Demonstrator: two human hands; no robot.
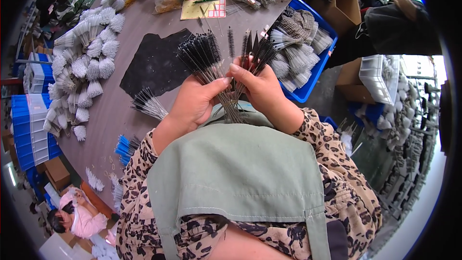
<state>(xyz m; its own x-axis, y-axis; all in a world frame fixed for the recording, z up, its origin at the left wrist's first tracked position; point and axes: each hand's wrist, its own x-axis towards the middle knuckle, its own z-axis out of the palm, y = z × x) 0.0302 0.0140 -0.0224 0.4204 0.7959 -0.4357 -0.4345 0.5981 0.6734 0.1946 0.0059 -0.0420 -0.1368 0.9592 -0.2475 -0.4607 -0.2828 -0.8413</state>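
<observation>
My left hand [195,101] grips a fanned bundle of thin black bottle brushes [204,57] by their twisted wire stems, bristles pointing away from me. My right hand [257,84] pinches a few more black brushes [257,48] out of the same bundle, fingers closed on the wires. The stems cross between both hands, above a green apron [231,173] on my lap.
A grey table [144,29] carries bundles of white brushes [89,62], a black mat [154,65], a loose brush bundle [147,103] and bottles at the back. A blue crate [308,74] of white brushes sits right. Stacked blue crates [31,125] stand left; another person [79,216] sits below.
</observation>
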